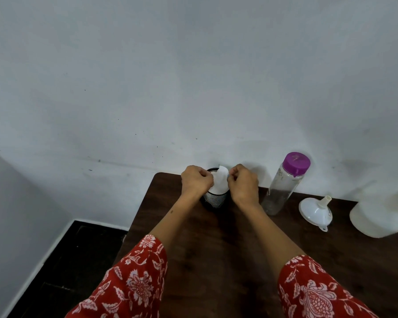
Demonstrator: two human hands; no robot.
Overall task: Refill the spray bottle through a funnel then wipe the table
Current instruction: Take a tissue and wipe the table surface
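Note:
At the far left of the dark wooden table (216, 260) stands a black mesh cup (214, 199) with a white wipe (220, 182) sticking out of it. My left hand (196, 180) and my right hand (242, 183) each pinch an edge of that wipe over the cup. A clear bottle (283, 187) with a purple cap stands to the right by the wall. A white funnel (315, 212) lies on its side beyond it. The white spray bottle (377, 216) stands at the right edge of the view, partly cut off.
A pale wall (193, 88) runs right behind the table's far edge. The table's left edge drops to a dark floor (74, 260) with a white skirting strip. My red flowered sleeves fill the bottom of the view.

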